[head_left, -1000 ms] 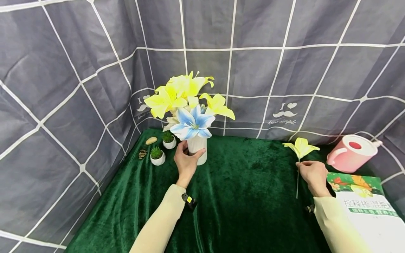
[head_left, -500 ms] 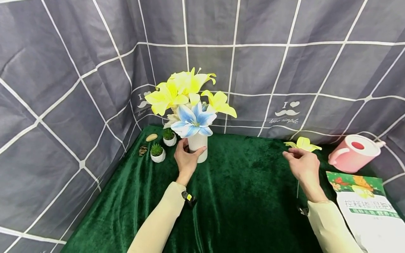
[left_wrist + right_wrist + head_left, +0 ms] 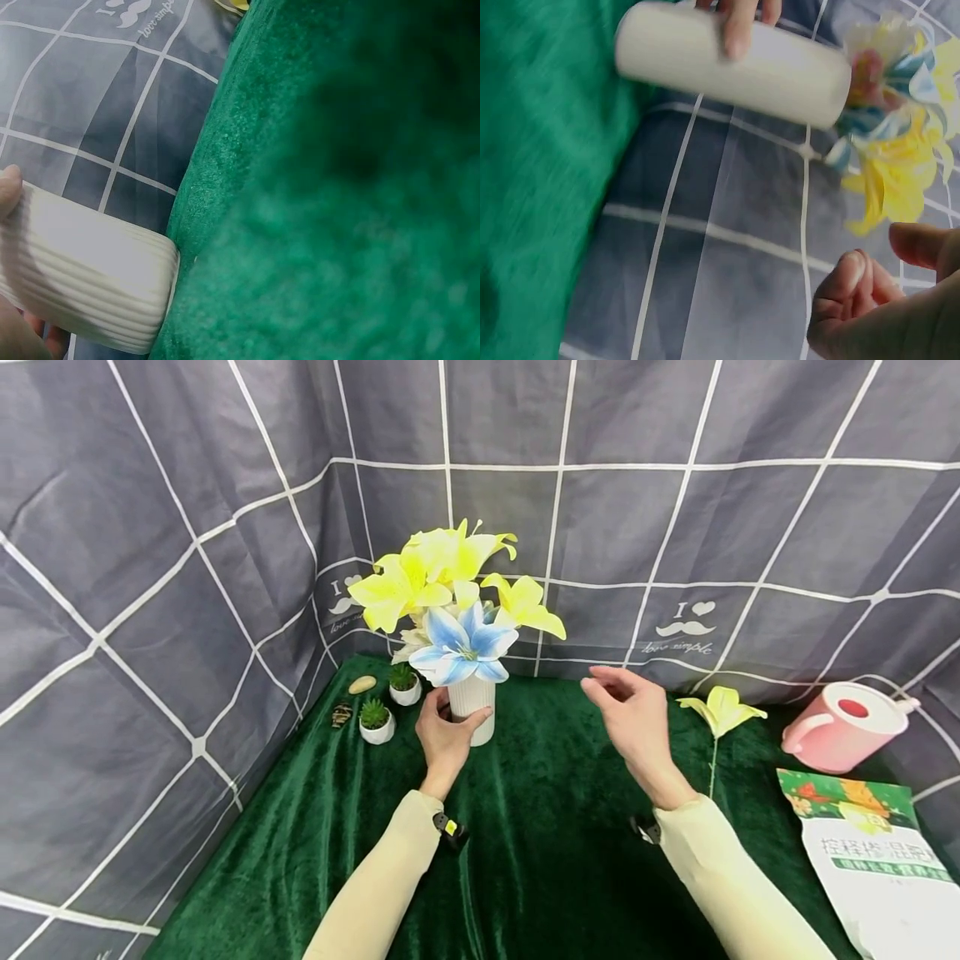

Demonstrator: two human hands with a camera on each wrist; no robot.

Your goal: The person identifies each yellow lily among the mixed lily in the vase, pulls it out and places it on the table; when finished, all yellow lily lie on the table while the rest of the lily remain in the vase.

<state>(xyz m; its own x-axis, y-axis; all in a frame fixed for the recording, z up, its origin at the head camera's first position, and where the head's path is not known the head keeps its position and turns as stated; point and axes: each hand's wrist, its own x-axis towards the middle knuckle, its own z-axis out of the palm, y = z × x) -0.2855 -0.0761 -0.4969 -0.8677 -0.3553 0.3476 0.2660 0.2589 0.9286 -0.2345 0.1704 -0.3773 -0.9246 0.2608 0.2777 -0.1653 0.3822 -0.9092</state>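
Head view: my left hand (image 3: 444, 742) grips the ribbed white vase (image 3: 471, 697), best held steady and upright; my right hand (image 3: 636, 722), loosely curled, holds nothing.

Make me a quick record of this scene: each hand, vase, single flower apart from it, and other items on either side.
Left hand: grips white vase
Right hand: raised, nothing visibly held
Vase contents: yellow flowers, blue-and-white flower
Single flower: pale yellow, touched by neither hand
Left of vase: two potted succulents
Far right: pink container, printed pouch
Surface: green cloth
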